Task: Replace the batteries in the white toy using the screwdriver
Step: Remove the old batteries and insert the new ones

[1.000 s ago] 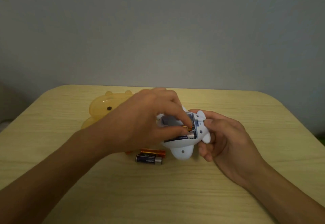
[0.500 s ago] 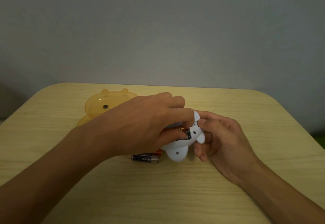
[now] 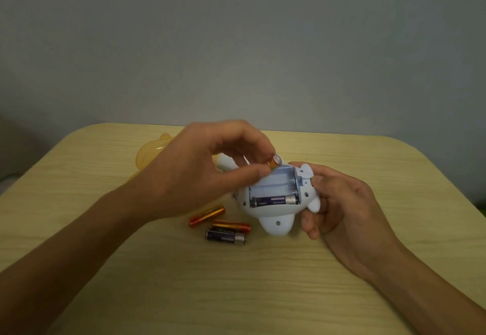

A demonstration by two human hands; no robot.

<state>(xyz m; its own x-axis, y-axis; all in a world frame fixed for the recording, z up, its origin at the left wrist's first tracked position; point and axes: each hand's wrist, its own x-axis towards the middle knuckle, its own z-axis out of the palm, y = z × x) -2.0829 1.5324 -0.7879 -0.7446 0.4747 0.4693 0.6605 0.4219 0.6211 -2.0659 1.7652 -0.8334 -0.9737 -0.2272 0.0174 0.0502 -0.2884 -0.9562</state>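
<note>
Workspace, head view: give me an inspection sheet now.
Surface: pale wood-grain table.
Job's things: white toy, compartment open, one purple battery seated, other slots empty; screwdriver not seen.
Clutter: two orange batteries and one purple loose battery on table; translucent orange cover behind.
Grips: left hand pinches an orange battery; right hand holds toy.
Cables: nothing seen.
Surroundings: plain grey wall.

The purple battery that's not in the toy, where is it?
In the head view the loose purple battery lies on the table, just left of the white toy, right in front of an orange battery.
</note>
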